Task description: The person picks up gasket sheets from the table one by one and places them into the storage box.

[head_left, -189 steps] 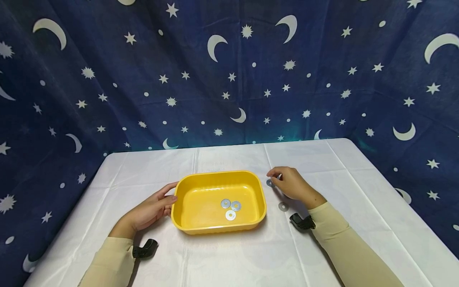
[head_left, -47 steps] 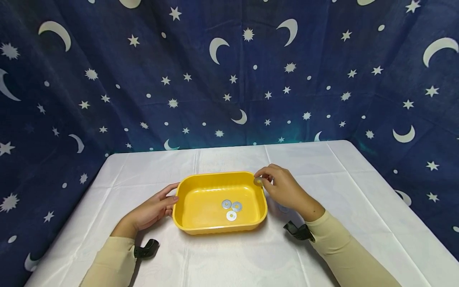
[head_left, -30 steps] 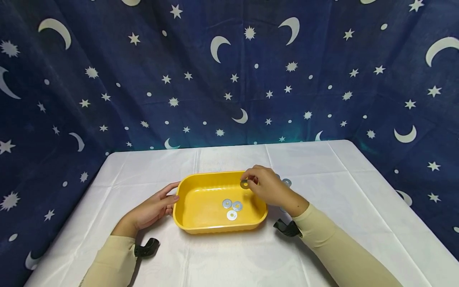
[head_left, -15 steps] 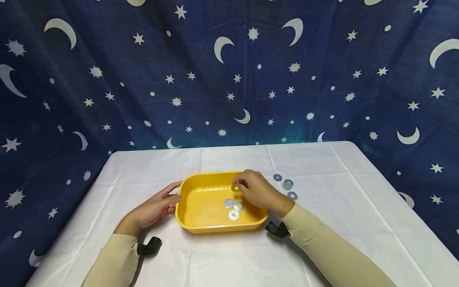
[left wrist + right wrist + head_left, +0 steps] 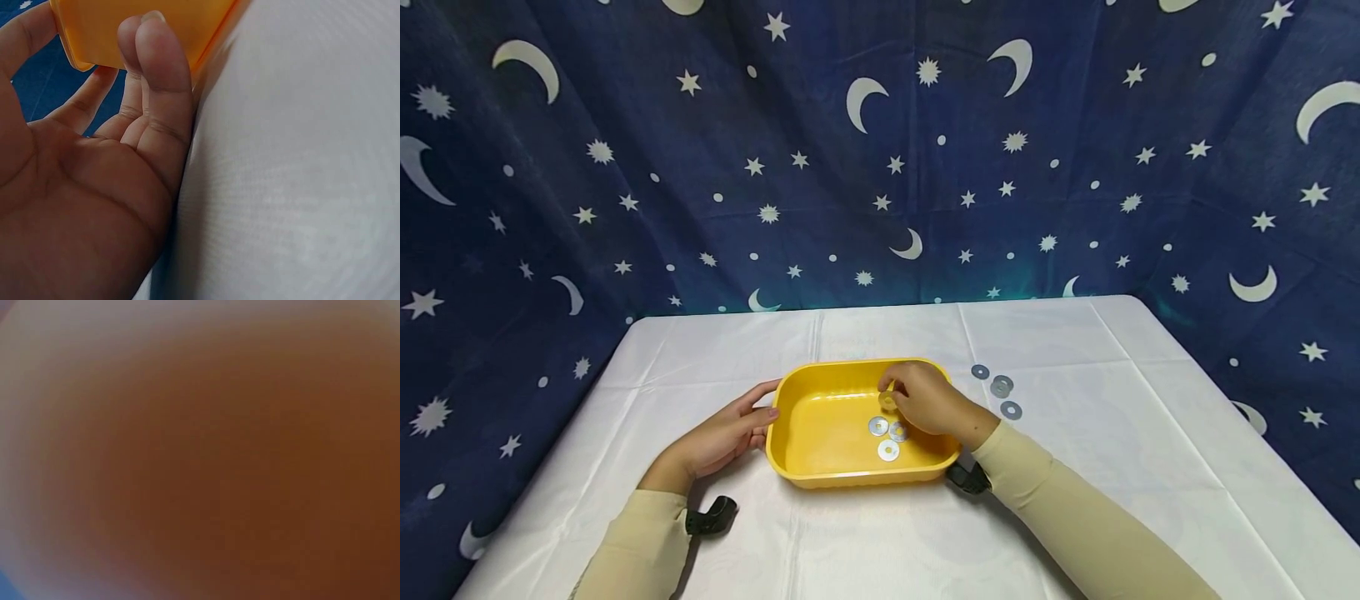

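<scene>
In the head view a yellow plastic tray [image 5: 805, 454] stands on the white cloth. My left hand [image 5: 722, 437] holds its left end, thumb over the rim and fingers against the outer wall. The left wrist view shows curled fingers [image 5: 164, 81] against the yellow side. Over the tray's right half, my right hand [image 5: 928, 398] pinches a metal washer [image 5: 887, 402] between thumb and fingers, low inside the tray. Below it, three flat silver washers [image 5: 888, 451] lie together on the tray floor. The right wrist view is a brown blur showing no detail.
Several grey washers [image 5: 1011, 409] lie on the cloth right of the tray, some overlapping. A white tablecloth [image 5: 865, 542] covers the table. Behind and at the sides hangs a dark blue curtain [image 5: 820, 208] with moons and stars.
My right hand has taken up a washer from the cloth at the right, carried it left over the rim and lowered it into the tray. The left hand keeps its hold.
</scene>
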The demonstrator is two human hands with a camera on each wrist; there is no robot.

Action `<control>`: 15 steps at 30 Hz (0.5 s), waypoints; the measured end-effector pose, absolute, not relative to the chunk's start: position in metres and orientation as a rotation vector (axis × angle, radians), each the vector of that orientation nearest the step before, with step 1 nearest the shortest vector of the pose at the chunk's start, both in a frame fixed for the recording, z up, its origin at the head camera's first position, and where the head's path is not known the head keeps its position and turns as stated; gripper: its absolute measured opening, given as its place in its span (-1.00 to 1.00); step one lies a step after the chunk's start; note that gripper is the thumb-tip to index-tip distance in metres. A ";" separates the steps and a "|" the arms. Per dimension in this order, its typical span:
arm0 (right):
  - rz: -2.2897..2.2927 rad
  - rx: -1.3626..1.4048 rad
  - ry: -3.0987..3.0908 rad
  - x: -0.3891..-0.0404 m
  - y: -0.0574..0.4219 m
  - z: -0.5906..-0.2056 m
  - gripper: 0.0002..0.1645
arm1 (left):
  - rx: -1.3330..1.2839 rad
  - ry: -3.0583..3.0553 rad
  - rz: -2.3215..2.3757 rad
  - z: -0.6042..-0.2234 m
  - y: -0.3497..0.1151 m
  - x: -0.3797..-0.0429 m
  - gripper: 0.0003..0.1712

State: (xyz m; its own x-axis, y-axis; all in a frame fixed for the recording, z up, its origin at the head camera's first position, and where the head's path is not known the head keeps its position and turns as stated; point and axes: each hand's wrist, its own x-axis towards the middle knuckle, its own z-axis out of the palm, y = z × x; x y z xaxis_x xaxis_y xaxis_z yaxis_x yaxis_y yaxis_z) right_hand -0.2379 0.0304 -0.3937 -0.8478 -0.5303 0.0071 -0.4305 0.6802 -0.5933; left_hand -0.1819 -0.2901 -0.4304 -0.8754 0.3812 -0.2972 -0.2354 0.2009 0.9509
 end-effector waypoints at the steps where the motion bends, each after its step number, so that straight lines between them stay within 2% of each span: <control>1: -0.886 -0.787 2.727 -0.238 0.030 -0.394 -0.80 | 0.136 2.008 1.720 -0.430 -0.290 -0.182 -0.28; 15: -0.751 -0.771 2.712 -0.240 0.028 -0.398 -0.77 | 0.133 2.007 1.721 -0.429 -0.290 -0.180 -0.28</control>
